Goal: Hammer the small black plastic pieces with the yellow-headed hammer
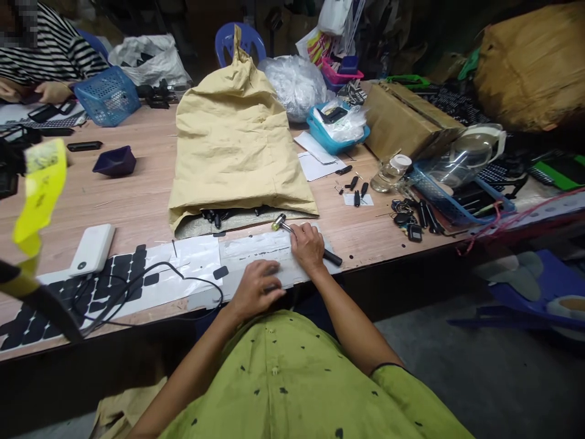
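My right hand (308,247) is closed round a small hammer (333,257) with a metal head and black grip, lying low over the pale work board (237,259). The hammer's head points away and to the left. My left hand (256,286) is over the board's near edge, fingers loosely curved and the thumb apart. Nothing I can name shows between them, though a dark patch lies among the fingers. Just beyond the board stands a beige cloth bag (237,146), with dark small parts (217,217) showing under its lower edge.
To the left lie a sheet with black stickers (123,274), a white power bank (92,249) and a looping black cable (173,266). A yellow tag (39,195) hangs in front. Rightward are key fobs (414,231), a blue basket (457,195) and a cardboard box (406,122). A co-worker's hand (52,91) is at far left.
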A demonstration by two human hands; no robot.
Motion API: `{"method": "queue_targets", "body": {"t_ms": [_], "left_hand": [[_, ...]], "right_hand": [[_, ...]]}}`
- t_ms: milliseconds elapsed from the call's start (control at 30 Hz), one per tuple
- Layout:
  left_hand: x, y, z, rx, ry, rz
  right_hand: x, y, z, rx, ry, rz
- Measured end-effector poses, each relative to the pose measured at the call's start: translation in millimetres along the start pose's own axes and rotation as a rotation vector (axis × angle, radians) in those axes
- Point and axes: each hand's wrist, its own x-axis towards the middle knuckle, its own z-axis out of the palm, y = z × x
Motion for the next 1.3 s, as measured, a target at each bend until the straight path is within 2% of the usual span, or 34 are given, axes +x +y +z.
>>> {"method": "queue_targets", "body": {"t_ms": [67,200,267,367,500,633,733,867,1033,1300], "left_hand": [[19,-16,-15,0.001,0.145,-0.192],[62,-58,-53,0.198,0.432,-0.779],[77,-74,-67,0.273,0.469,-0.968],[89,-86,-74,0.289,0.408,-1.086],[81,-86,-73,0.279,0.369,-1.107],[61,-68,-72,0.255,0.401,-1.085],[52,-48,-61,0.185,0.339,-0.876],[54,-33,-30,0.091,0.189,-0.599],[57,-42,-6,0.075,0.181,-0.536],[53,-49,-4,0.019,0.151,-0.462]], "right_hand": [[0,0,0,-0.002,-0.001,0.003],[1,0,0,0.003,0.001,0.005],[1,0,0,0.005,0.005,0.003],[1,0,1,0.007,0.014,0.0],[1,1,2,0.007,0.018,-0.014],[0,1,2,0.003,0.015,-0.014],[0,1,2,-0.001,0.017,-0.009],[0,2,4,-0.008,0.019,-0.01],[0,2,4,-0.01,0.005,-0.016],[4,7,0,0.065,-0.012,-0.005]]}}
